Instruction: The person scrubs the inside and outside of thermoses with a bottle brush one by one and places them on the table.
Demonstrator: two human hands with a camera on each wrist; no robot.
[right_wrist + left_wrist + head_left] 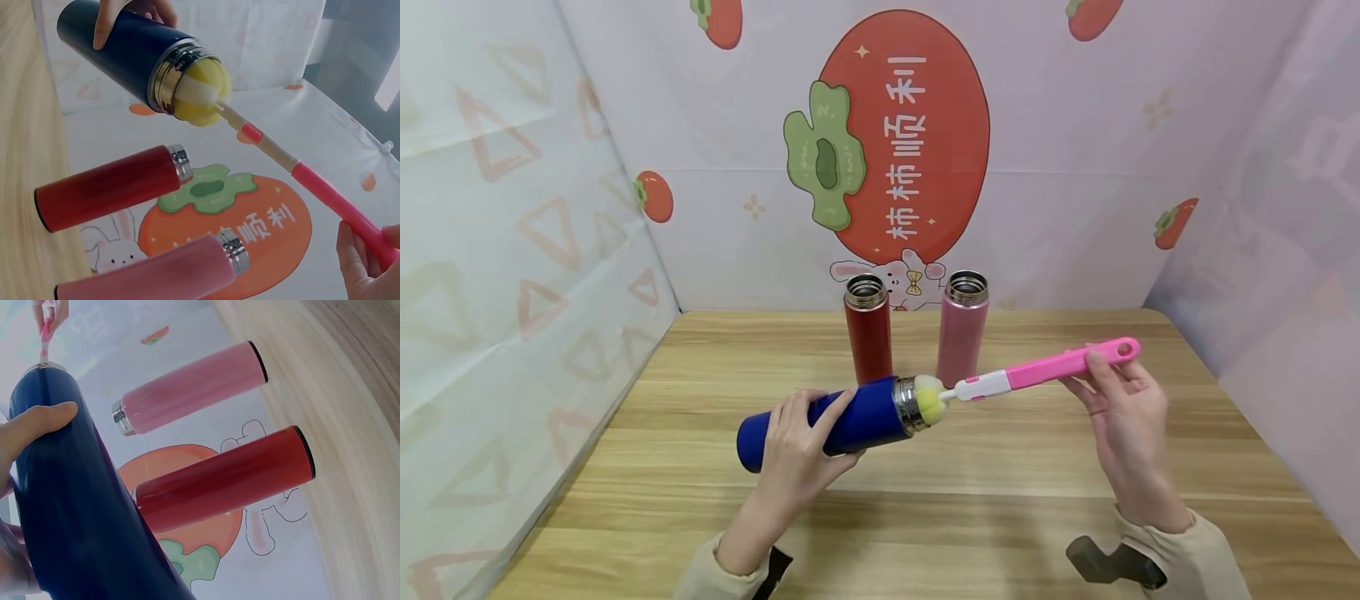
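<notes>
My left hand (797,442) grips a blue thermos bottle (865,414) round its body, tilted nearly on its side with the steel mouth toward the right. At that mouth sits the yellow and white sponge head (203,90) of a bottle brush, partly inside the neck and partly bulging out. The pink handle (1052,368) of this bottle brush is pinched near its holed end by my right hand (1127,408). In the left wrist view the thumb lies across the blue bottle (75,487), and the sponge is hidden there.
Behind the blue bottle, a red bottle (870,337) and a pink bottle (962,333) stand upright and uncapped on the wooden table (700,350). A printed cloth backdrop (1045,208) rises at the table's back edge, with cloth walls on both sides.
</notes>
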